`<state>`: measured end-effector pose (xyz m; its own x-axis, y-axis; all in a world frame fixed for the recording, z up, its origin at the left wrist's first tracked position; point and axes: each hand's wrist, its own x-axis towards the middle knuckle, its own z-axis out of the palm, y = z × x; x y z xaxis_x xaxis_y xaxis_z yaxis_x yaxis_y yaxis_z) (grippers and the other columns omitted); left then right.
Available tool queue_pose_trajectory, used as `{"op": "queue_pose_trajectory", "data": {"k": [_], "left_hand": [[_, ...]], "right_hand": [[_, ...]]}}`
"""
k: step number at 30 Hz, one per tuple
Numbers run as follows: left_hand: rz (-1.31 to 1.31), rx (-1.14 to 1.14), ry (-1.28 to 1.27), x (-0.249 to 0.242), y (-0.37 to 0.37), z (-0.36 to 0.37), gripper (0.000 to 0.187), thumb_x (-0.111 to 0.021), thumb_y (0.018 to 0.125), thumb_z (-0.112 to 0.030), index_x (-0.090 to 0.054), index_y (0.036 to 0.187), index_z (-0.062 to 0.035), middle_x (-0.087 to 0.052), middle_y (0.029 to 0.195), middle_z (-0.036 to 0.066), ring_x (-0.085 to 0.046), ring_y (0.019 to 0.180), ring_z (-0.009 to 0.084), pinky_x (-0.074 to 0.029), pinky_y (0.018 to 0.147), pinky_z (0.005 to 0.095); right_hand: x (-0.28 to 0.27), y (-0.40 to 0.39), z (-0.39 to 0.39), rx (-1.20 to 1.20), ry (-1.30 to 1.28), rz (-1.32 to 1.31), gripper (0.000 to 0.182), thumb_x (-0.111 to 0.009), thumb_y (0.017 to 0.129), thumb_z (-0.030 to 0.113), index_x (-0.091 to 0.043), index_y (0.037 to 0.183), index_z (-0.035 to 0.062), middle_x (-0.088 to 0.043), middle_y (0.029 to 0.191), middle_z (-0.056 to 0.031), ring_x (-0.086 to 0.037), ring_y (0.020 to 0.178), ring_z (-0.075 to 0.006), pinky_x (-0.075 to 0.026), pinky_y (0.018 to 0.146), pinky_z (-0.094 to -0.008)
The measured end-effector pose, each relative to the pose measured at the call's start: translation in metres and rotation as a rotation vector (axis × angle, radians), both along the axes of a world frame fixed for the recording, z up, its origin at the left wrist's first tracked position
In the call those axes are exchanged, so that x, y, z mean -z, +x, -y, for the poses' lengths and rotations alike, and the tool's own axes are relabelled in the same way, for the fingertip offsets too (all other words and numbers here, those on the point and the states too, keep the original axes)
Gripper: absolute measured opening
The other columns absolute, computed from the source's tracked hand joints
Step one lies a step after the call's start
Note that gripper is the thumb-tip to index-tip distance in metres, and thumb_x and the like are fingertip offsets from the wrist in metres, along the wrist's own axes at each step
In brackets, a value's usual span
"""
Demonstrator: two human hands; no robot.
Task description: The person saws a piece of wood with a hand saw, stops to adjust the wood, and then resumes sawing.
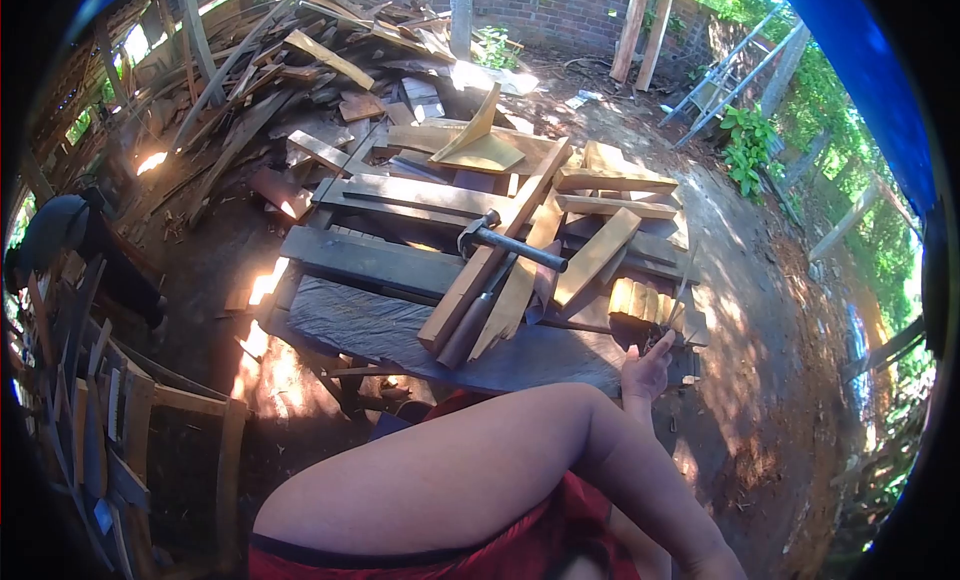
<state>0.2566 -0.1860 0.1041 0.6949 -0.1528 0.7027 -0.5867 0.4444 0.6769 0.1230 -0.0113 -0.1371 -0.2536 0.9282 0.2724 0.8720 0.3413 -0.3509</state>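
Note:
At the right end of the wooden bench (450, 355) is my right hand (646, 372), its thumb and forefinger apart. The fingertips reach a small tangle of dark thin pieces (655, 334), too small to name. Just beyond it sits a ridged yellowish wood block (640, 302). A hammer (515, 243) lies across a long timber (500, 245), its head to the left. Beside that timber is a dark tool with a rounded handle (468, 330). A bent bare limb (450, 460), seemingly my left arm, crosses close in front; my left hand is out of view.
Loose boards (600, 255) cover much of the bench. Behind it, at the left, rises a big heap of scrap wood (270, 90). More planks (110, 420) stand at the lower left. A ladder (725, 80) leans at the back right, beyond dirt ground.

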Motion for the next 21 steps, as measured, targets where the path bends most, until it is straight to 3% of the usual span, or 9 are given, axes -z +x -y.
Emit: {"op": "queue_pose_trajectory", "data": {"k": [10, 12, 13, 14, 15, 17, 18, 20, 21], "left_hand": [[-0.417, -0.053, 0.324, 0.011, -0.047, -0.057, 0.035, -0.057, 0.093, -0.028, -0.064, 0.109, 0.0021, -0.066, 0.102, 0.016, -0.061, 0.095, 0.0175, -0.047, 0.086, 0.0334], [-0.409, -0.464, 0.506, 0.029, -0.086, -0.094, 0.037, -0.062, 0.087, -0.030, -0.065, 0.104, 0.0030, -0.067, 0.099, 0.016, -0.066, 0.090, 0.0216, -0.053, 0.076, 0.0315], [-0.493, -0.697, 0.329, 0.031, -0.114, -0.102, 0.030, -0.064, 0.085, -0.025, -0.068, 0.100, 0.0003, -0.069, 0.088, 0.011, -0.067, 0.078, 0.0165, -0.053, 0.065, 0.0289], [-0.617, -1.021, 0.199, 0.038, -0.141, -0.118, 0.028, -0.066, 0.083, -0.024, -0.068, 0.099, -0.0005, -0.069, 0.084, 0.008, -0.065, 0.077, 0.0152, -0.053, 0.062, 0.0296], [-0.676, -1.345, -0.099, 0.048, -0.164, -0.127, 0.027, -0.065, 0.084, -0.024, -0.068, 0.097, -0.0012, -0.068, 0.081, 0.006, -0.064, 0.074, 0.0172, -0.052, 0.064, 0.0307], [-0.740, -2.100, -0.135, 0.094, -0.205, -0.185, 0.027, -0.062, 0.086, -0.025, -0.065, 0.103, -0.0039, -0.068, 0.086, 0.007, -0.064, 0.078, 0.0148, -0.051, 0.071, 0.0315], [-0.572, -2.483, -0.073, 0.116, -0.226, -0.203, 0.022, -0.062, 0.086, -0.023, -0.064, 0.098, -0.0046, -0.067, 0.080, 0.010, -0.064, 0.072, 0.0176, -0.050, 0.067, 0.0333], [-0.729, -2.685, -0.118, 0.136, -0.262, -0.220, 0.020, -0.059, 0.086, -0.024, -0.062, 0.091, -0.0049, -0.065, 0.081, 0.010, -0.064, 0.080, 0.0219, -0.049, 0.073, 0.0382], [-0.928, -2.764, -0.040, 0.143, -0.271, -0.222, 0.021, -0.056, 0.086, -0.025, -0.060, 0.093, -0.0060, -0.064, 0.089, 0.009, -0.060, 0.091, 0.0235, -0.045, 0.080, 0.0404]], "right_hand": [[-0.005, 0.001, 0.003, -0.013, -0.023, -0.027, 0.084, -0.066, 0.079, 0.024, -0.012, 0.142, 0.0100, -0.050, 0.113, -0.0254, -0.058, 0.096, -0.0402, -0.051, 0.076, -0.0480], [-0.006, 0.005, 0.005, -0.003, -0.039, -0.038, 0.084, -0.066, 0.079, 0.023, -0.013, 0.143, 0.0102, -0.050, 0.112, -0.0253, -0.058, 0.097, -0.0402, -0.051, 0.076, -0.0482], [-0.004, 0.007, 0.005, -0.035, -0.004, -0.049, 0.083, -0.065, 0.079, 0.023, -0.013, 0.142, 0.0105, -0.051, 0.111, -0.0250, -0.059, 0.095, -0.0405, -0.051, 0.075, -0.0483], [0.000, 0.008, 0.004, -0.067, 0.029, -0.059, 0.083, -0.065, 0.079, 0.023, -0.014, 0.142, 0.0109, -0.051, 0.111, -0.0246, -0.059, 0.094, -0.0407, -0.051, 0.075, -0.0483], [0.016, 0.008, -0.017, -0.099, 0.071, -0.112, 0.082, -0.068, 0.078, 0.029, -0.019, 0.142, 0.0139, -0.055, 0.114, -0.0203, -0.060, 0.097, -0.0380, -0.049, 0.081, -0.0454], [-0.001, 0.006, -0.001, -0.061, 0.032, -0.083, 0.080, -0.065, 0.080, 0.027, -0.017, 0.143, 0.0126, -0.054, 0.111, -0.0221, -0.061, 0.094, -0.0394, -0.050, 0.078, -0.0466], [-0.009, 0.005, 0.005, -0.030, -0.003, -0.048, 0.079, -0.063, 0.082, 0.026, -0.015, 0.143, 0.0114, -0.054, 0.107, -0.0240, -0.061, 0.090, -0.0409, -0.051, 0.075, -0.0478], [-0.001, 0.005, 0.001, -0.028, 0.023, -0.050, 0.078, -0.062, 0.083, 0.026, -0.015, 0.142, 0.0114, -0.054, 0.107, -0.0242, -0.061, 0.090, -0.0410, -0.051, 0.075, -0.0479], [0.000, 0.005, 0.000, -0.028, 0.046, -0.050, 0.076, -0.062, 0.084, 0.027, -0.015, 0.142, 0.0115, -0.054, 0.107, -0.0244, -0.061, 0.090, -0.0410, -0.051, 0.075, -0.0480]]}}
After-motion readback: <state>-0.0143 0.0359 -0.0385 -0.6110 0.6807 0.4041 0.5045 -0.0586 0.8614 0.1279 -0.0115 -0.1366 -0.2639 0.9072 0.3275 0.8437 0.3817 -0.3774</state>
